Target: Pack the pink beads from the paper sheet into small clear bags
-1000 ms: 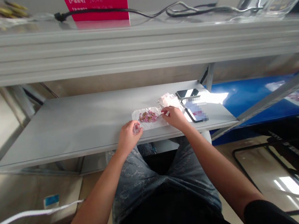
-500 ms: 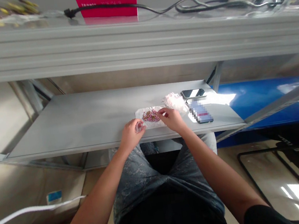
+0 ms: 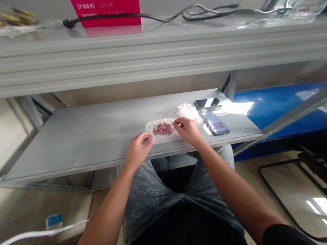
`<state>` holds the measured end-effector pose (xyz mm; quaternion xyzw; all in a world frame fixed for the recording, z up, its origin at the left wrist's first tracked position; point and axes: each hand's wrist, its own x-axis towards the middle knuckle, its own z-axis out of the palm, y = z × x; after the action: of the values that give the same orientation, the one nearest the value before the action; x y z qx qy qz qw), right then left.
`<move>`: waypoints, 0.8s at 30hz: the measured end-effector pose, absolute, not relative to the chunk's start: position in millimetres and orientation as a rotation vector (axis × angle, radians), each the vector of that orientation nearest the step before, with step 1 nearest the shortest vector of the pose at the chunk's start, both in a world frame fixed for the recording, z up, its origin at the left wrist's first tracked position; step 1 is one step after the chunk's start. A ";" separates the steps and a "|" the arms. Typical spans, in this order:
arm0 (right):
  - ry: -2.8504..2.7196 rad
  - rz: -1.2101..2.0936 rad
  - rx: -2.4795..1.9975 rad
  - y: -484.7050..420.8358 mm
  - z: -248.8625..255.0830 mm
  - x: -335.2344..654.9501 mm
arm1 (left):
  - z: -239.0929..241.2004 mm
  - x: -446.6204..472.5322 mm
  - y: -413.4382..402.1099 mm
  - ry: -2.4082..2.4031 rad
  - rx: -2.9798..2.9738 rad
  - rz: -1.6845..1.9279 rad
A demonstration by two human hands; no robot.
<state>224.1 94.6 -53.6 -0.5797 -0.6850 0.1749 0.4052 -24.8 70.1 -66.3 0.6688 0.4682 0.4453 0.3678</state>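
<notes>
There are two hands, one left [image 3: 139, 146] and one right [image 3: 188, 130]. The surface [image 3: 91, 128] is one in number. On it I count two phones: one with a dark screen [image 3: 207, 103] and one with a blurred screen [image 3: 216, 122]. There is one pale sheet [image 3: 166, 138] and, over it, one pile of pink and brownish pieces [image 3: 162, 128]; these are many, too small to count exactly. Of the crumpled clear plastic [image 3: 188, 112] I count one heap. Higher stands one red panel [image 3: 110, 2]; at lower left, one white cable [image 3: 30, 235].

Bare forearms [image 3: 106, 215] stretched forward, angled towards each other, left hand [image 3: 139, 146] loosely curled, right hand [image 3: 188, 129] bent inward
</notes>
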 end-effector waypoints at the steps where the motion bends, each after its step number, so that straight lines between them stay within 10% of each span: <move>1: -1.732 0.427 -1.474 95.9 -57.7 229.0 | -64.1 -27.3 70.9 1.137 1.609 1.201; 12: -1.850 0.430 -1.563 98.3 -67.5 231.8 | -45.8 -36.8 75.9 0.945 1.023 1.299; 24: -1.889 0.366 -1.569 95.9 -67.2 229.7 | -64.4 -12.5 93.0 1.286 1.860 1.242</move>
<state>229.7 95.9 -67.2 -0.5980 -0.7198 0.1395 0.3237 -12.5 93.0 -64.4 0.6927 0.4788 0.4626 0.2773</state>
